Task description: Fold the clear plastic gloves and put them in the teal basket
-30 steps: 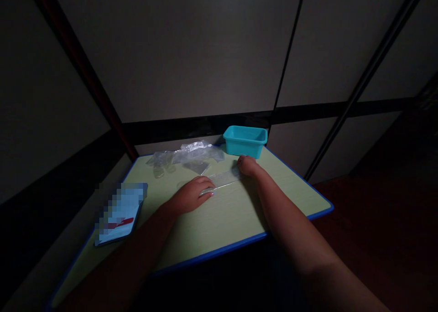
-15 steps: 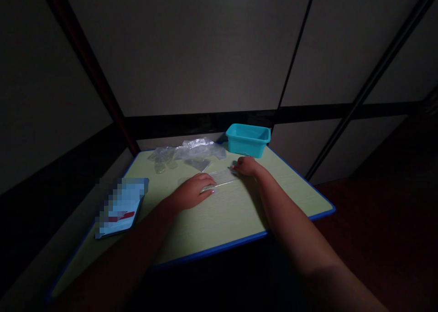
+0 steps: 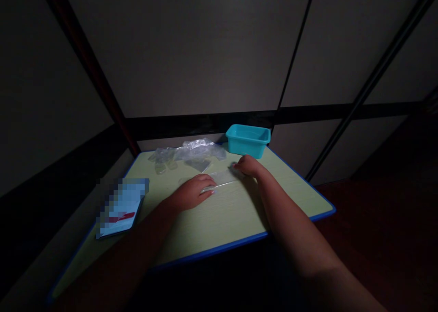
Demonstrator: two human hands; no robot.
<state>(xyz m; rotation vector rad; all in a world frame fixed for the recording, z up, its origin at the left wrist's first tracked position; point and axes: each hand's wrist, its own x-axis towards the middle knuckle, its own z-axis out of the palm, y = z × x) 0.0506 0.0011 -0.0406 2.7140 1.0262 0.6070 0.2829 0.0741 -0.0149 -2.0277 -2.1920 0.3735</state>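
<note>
From where I stood, the clear plastic piece (image 3: 225,178) lay low on the pale green table (image 3: 219,225), stretched between the person's 2 hands. It was see-through, long and narrow, with the tabletop's green coming through it and a thin bright line of light along its near edge. Its 2 ends disappeared at the hands, so I couldn't make out its full shape.

The left hand (image 3: 193,192) was at its 8 o'clock end, palm down, fingers together and gently bent, thumb a little apart; it touched the plastic, though I couldn't tell if it gripped it. The right hand (image 3: 247,166) was at the 2 o'clock end, fingers curled in and mostly closed; whether they pinched the plastic, I couldn't tell.

Taking the clear piece as the dial's middle, a turquoise tub (image 3: 247,143) sat at 1 o'clock, just beyond the right hand. Crumpled clear plastic (image 3: 200,150) glinted at 11 o'clock, and a flat blue-and-white item (image 3: 125,207) with a red mark lay at 8 o'clock, well apart.
</note>
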